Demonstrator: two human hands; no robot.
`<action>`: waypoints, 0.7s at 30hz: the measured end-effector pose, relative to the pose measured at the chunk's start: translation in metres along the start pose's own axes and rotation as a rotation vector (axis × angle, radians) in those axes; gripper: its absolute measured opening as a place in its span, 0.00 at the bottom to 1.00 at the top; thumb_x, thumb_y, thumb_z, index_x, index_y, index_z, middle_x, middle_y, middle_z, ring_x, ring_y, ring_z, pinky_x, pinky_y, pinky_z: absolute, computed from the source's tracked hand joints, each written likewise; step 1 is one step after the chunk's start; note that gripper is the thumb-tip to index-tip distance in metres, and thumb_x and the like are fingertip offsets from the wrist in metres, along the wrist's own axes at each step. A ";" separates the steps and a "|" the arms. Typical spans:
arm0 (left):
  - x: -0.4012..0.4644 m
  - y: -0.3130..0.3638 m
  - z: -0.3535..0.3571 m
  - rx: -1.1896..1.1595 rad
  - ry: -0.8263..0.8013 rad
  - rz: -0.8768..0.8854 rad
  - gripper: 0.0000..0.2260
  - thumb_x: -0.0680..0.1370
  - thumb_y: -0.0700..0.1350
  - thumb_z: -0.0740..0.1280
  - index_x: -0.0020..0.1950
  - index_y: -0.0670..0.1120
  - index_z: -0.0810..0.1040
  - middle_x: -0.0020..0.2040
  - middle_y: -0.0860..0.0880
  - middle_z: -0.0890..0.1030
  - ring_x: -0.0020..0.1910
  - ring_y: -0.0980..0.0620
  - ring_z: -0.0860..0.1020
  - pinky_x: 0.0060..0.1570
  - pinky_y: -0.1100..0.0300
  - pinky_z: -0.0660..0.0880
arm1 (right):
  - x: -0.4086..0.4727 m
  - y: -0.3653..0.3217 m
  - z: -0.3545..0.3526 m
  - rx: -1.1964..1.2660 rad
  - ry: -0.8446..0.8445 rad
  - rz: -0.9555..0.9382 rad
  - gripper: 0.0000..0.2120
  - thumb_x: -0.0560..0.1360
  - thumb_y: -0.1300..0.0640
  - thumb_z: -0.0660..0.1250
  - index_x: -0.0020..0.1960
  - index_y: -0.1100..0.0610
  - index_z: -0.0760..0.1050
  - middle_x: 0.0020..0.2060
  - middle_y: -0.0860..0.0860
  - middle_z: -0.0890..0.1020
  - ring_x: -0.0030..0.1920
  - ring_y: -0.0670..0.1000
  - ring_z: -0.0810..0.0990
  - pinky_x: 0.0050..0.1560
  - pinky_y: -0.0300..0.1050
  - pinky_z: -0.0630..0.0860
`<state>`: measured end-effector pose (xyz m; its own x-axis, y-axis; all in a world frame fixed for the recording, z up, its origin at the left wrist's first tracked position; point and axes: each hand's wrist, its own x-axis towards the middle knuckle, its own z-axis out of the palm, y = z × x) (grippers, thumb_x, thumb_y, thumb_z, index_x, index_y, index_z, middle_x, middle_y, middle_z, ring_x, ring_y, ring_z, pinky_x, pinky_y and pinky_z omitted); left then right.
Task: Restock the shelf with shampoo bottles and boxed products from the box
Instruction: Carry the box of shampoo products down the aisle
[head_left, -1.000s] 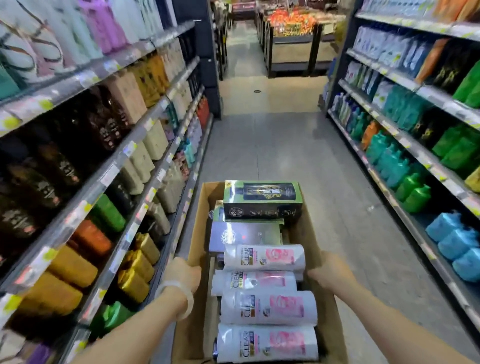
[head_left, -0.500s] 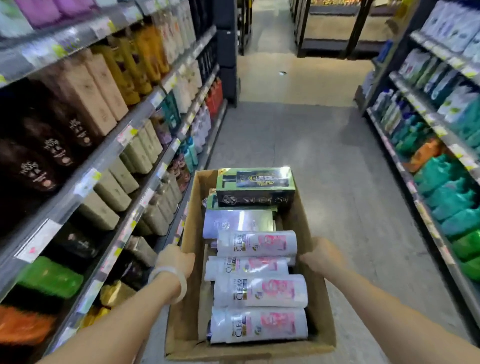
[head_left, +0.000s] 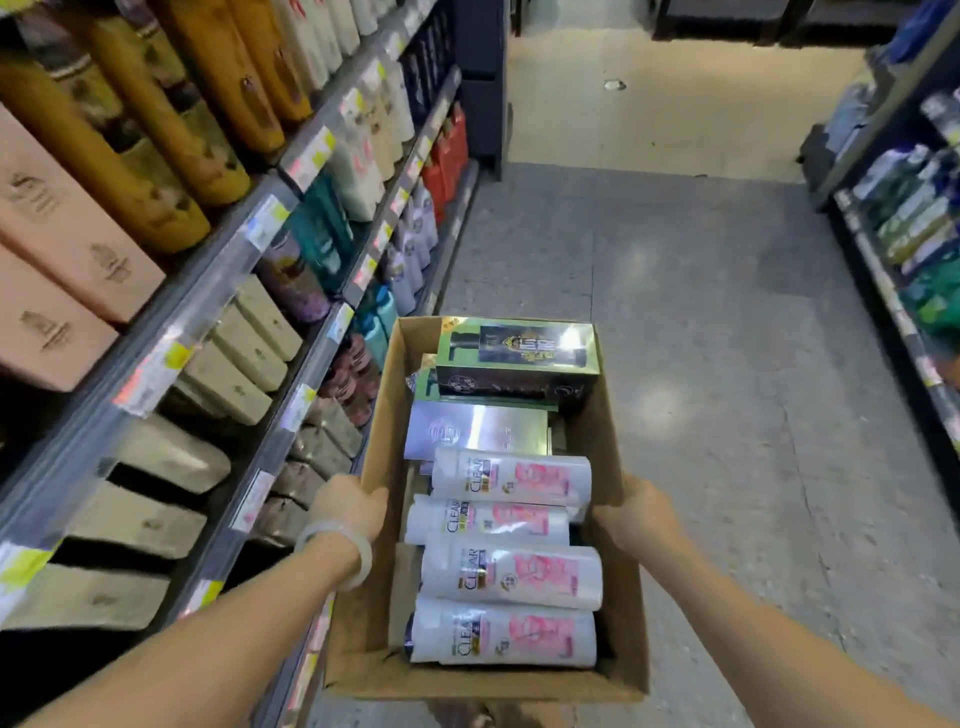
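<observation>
place: shop aisle | evidence: long shelves packed with bottles on both sides, price tags along shelf edges, grey floor

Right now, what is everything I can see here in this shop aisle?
cardboard box: one, brown, held over the aisle floor.
shampoo bottles: four, white with pink labels, lying in the near part of the box.
green-and-black boxed product: one on top at the far end, another partly under it.
silver boxed product: one, mid-box.
left shelves: stocked with tan, amber and pink products.
right shelves: green and blue bottles.
left hand: grips the box's left wall; pale bangle on the wrist.
right hand: grips the right wall.
</observation>
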<state>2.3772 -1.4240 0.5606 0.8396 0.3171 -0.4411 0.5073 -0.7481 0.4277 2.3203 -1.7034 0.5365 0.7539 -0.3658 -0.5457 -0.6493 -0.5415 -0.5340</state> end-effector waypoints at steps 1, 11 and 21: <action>0.021 0.010 0.003 0.011 -0.002 -0.003 0.13 0.74 0.44 0.66 0.32 0.40 0.73 0.32 0.41 0.78 0.36 0.41 0.77 0.30 0.58 0.67 | 0.022 -0.008 0.002 0.013 -0.004 0.009 0.06 0.70 0.61 0.65 0.47 0.57 0.76 0.41 0.56 0.82 0.38 0.55 0.78 0.35 0.43 0.72; 0.244 0.071 0.092 -0.002 -0.007 -0.064 0.12 0.76 0.43 0.66 0.38 0.35 0.78 0.34 0.39 0.79 0.35 0.43 0.76 0.35 0.56 0.69 | 0.250 -0.053 0.060 0.076 0.024 0.069 0.06 0.74 0.54 0.63 0.44 0.43 0.70 0.37 0.49 0.80 0.39 0.52 0.80 0.43 0.50 0.78; 0.469 0.051 0.258 0.046 -0.024 -0.022 0.12 0.75 0.46 0.67 0.43 0.36 0.79 0.44 0.34 0.81 0.46 0.36 0.79 0.40 0.53 0.72 | 0.483 -0.010 0.182 0.008 0.062 0.085 0.08 0.72 0.58 0.65 0.52 0.54 0.75 0.40 0.54 0.81 0.37 0.55 0.79 0.36 0.48 0.77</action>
<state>2.7471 -1.4639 0.1718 0.8233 0.3200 -0.4688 0.5155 -0.7672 0.3818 2.6729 -1.7363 0.1606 0.7008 -0.4566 -0.5481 -0.7116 -0.5009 -0.4927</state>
